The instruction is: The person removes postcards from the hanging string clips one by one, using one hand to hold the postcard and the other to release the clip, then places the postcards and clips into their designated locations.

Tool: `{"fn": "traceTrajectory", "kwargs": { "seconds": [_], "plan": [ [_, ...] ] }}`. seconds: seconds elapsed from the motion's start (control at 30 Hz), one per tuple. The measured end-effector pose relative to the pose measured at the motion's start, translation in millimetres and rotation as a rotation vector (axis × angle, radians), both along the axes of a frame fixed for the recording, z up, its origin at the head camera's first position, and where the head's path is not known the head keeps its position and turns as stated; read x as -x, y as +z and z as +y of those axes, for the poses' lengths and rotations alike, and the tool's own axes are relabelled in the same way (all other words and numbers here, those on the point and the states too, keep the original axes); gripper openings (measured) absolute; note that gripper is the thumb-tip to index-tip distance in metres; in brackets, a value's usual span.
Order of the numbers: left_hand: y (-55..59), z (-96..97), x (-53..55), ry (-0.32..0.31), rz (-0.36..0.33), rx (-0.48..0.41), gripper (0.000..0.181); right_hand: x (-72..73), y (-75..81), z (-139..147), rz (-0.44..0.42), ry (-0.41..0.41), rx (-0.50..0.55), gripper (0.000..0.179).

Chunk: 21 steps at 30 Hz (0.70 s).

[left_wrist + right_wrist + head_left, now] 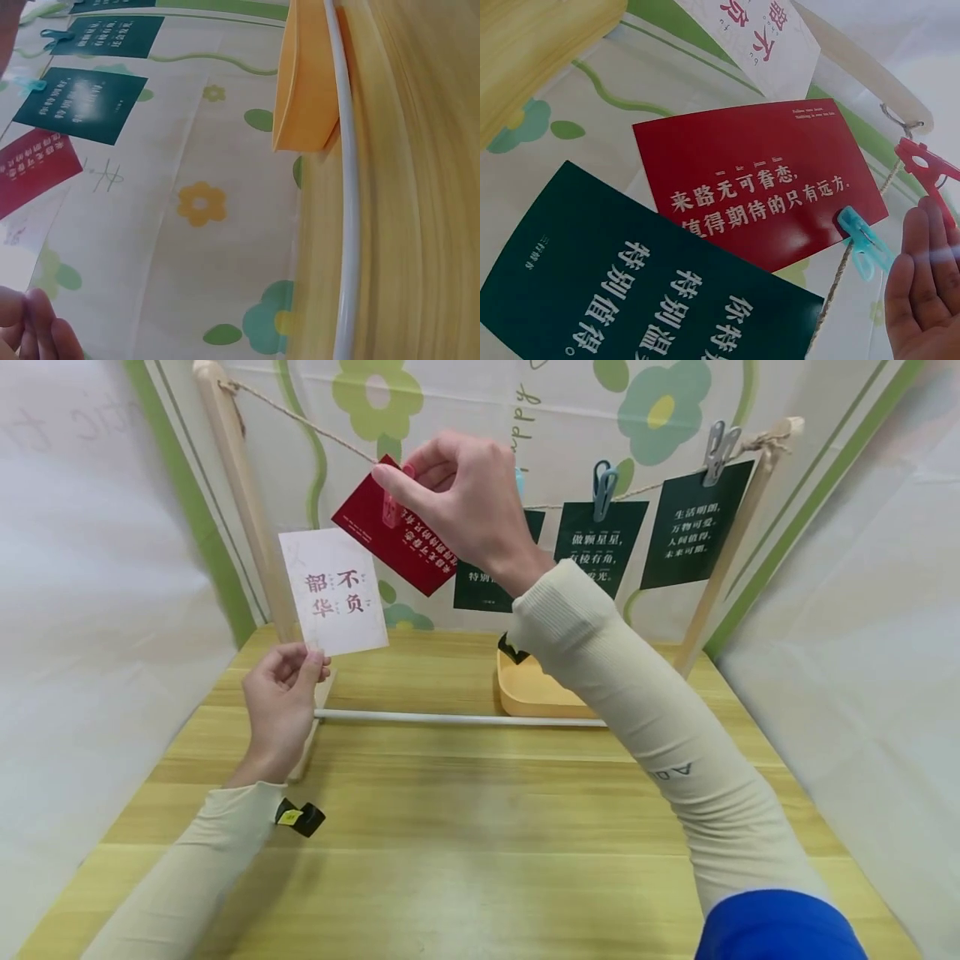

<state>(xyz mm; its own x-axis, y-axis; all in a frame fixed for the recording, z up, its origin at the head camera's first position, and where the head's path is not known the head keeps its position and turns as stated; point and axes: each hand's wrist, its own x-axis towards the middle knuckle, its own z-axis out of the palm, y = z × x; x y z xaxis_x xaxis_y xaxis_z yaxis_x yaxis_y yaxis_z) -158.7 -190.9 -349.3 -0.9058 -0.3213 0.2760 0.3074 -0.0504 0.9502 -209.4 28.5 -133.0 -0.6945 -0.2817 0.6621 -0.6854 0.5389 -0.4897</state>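
Note:
My left hand (pixel 281 710) pinches the lower edge of a white card (pixel 337 627) with pink characters, held up near the left post. In the left wrist view only the fingers (pixel 45 330) of this hand show, at the lower left. My right hand (pixel 472 493) is raised at the rope (pixel 315 427), pinching a red clothespin (pixel 930 169) between thumb and fingers. Just by it a red card (pixel 757 180) with white characters hangs tilted. A light-blue clothespin (pixel 866 244) sits at that card's edge on the rope in the right wrist view. My right hand hides part of the red card in the head view.
Three dark green cards (pixel 693 543) hang along the rope, with a blue clothespin (pixel 603 489) and a grey clothespin (pixel 720 453) on two of them. Wooden posts (pixel 243 485) stand at both ends. Behind the white rod (pixel 435 718) lies a yellow tray (pixel 517 689).

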Motion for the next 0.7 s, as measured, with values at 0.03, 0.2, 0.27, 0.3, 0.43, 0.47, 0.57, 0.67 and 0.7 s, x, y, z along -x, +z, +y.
{"fn": "traceTrajectory", "kwargs": {
  "seconds": [0.03,0.2,0.27,0.3,0.43,0.47,0.57,0.67,0.7],
  "plan": [
    [-0.9,0.2,-0.1,0.0,-0.004,0.008,0.004,-0.3,-1.3,2,-0.009,-0.001,0.003,0.032],
    [-6.2,0.6,0.0,-0.002,-0.03,0.043,0.005,-1.6,-7.9,8,-0.012,0.008,0.009,0.031],
    [-8.0,0.7,0.0,-0.007,-0.037,0.046,0.006,-2.4,-10.4,10,-0.015,0.017,0.013,0.031],
    [-8.7,0.9,0.0,-0.009,-0.04,0.044,0.007,-2.9,-11.7,11,-0.016,0.019,0.013,0.03],
    [-10.3,2.0,0.1,-0.016,-0.036,0.039,0.008,-3.6,-18.1,17,-0.003,0.024,0.008,0.029],
    [-10.6,2.3,0.3,-0.018,-0.037,0.038,0.008,-3.7,-20.1,19,0.006,0.023,0.005,0.029],
    [-11.6,2.6,0.8,-0.024,-0.049,0.038,0.007,-3.2,-26.5,26,0.013,0.022,0.005,0.028],
    [-12.5,2.5,0.9,-0.031,-0.073,0.041,0.008,-3.3,-32.8,33,0.013,0.003,0.003,0.028],
    [-12.7,2.5,0.8,-0.033,-0.083,0.043,0.008,-3.3,-34.9,36,0.005,-0.006,0.001,0.029]
  ]
}}
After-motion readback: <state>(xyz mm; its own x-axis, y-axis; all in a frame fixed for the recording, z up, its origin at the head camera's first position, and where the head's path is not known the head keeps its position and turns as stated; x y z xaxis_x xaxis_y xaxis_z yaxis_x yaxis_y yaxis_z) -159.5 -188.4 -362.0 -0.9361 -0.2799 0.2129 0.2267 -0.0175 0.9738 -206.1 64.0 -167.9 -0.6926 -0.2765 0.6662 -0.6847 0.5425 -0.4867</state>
